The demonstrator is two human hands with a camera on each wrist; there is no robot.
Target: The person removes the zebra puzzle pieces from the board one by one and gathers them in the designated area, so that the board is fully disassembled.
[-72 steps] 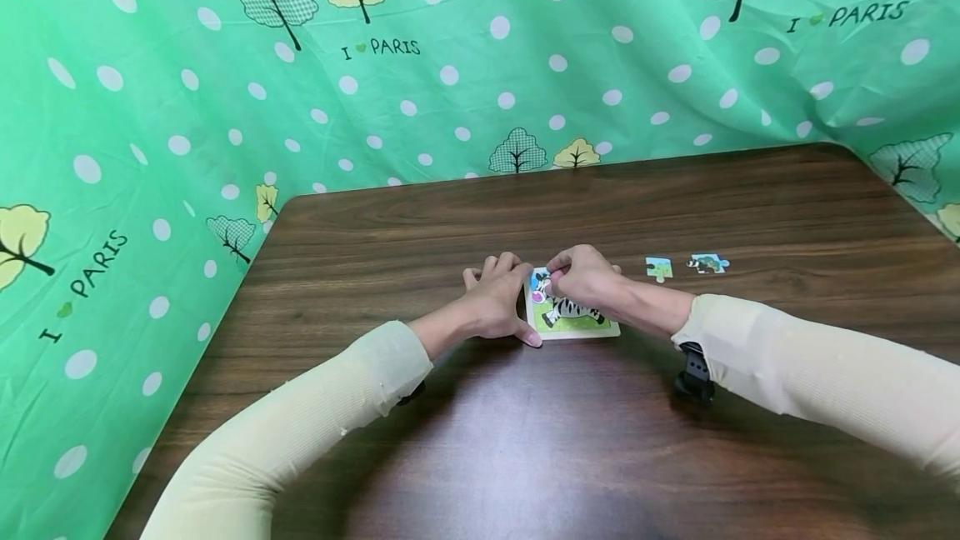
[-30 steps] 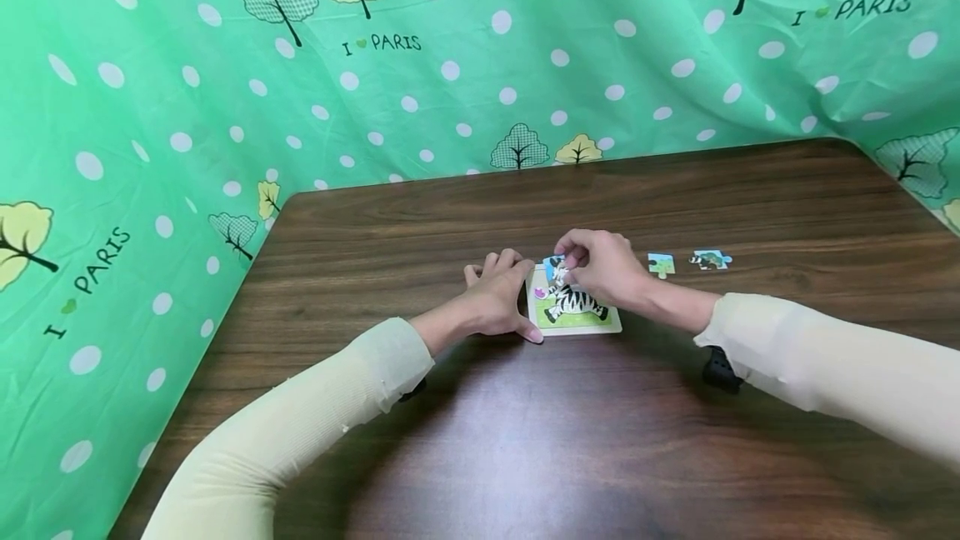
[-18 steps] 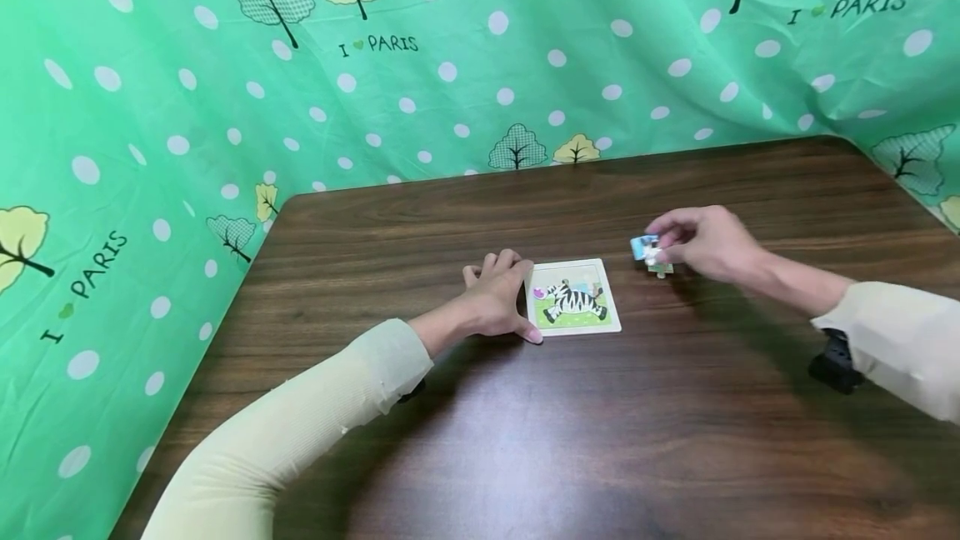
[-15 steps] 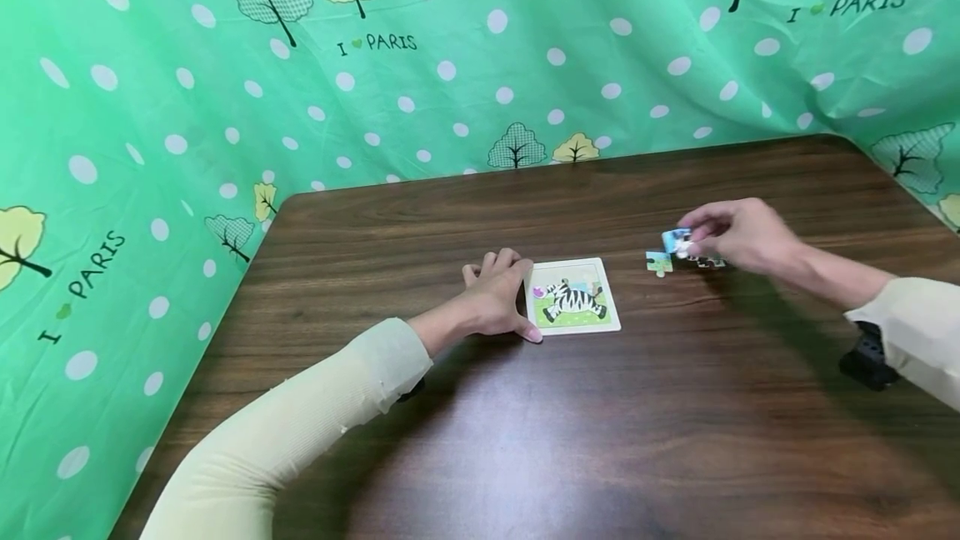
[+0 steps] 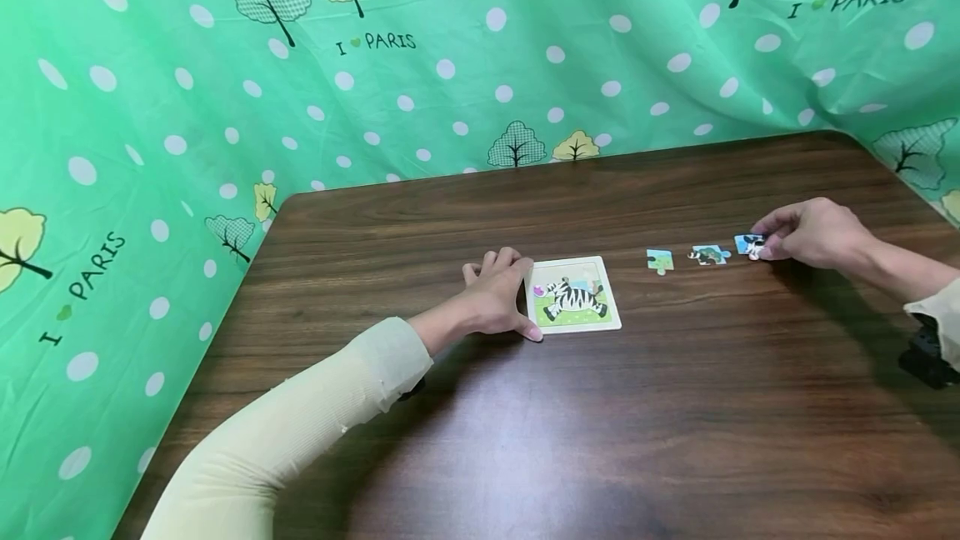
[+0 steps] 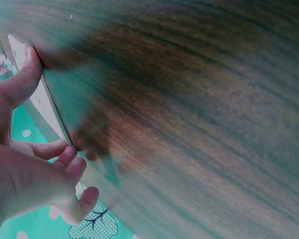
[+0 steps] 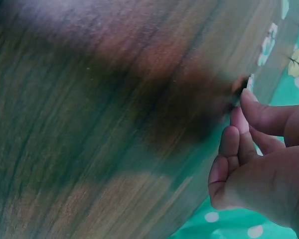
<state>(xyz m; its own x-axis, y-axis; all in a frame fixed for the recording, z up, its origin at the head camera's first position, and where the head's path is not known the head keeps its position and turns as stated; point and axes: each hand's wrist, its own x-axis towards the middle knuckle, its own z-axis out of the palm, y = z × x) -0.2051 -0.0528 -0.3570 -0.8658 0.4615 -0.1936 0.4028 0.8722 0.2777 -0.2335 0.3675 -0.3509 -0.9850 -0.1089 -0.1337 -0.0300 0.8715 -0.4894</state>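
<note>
My left hand [image 5: 493, 294] spans the left edge of a white-framed jigsaw puzzle board [image 5: 609, 325] with a zebra picture, thumb at the near corner and index finger at the far one. The left wrist view shows this hand [image 6: 35, 149] holding the board's edge [image 6: 52, 112], other fingers beyond it. To the right, my right hand [image 5: 821, 236] pinches a blue, black and white puzzle piece [image 5: 748, 245] between thumb and fingers, low over the table. In the right wrist view the piece [image 7: 250, 82] shows as a thin sliver at the thumb tip of the hand [image 7: 269, 164].
Two loose puzzle pieces lie between the board and my right hand: a blue-green one [image 5: 660, 260] and one with a dark animal print [image 5: 708, 255]. The dark wood table [image 5: 570, 423] ends at a green dotted curtain [image 5: 450, 90] behind and on the left.
My right hand has lifted the puzzle piece off the board's upper left and carried it right, past the two loose pieces. The left hand stays at the board's edge.
</note>
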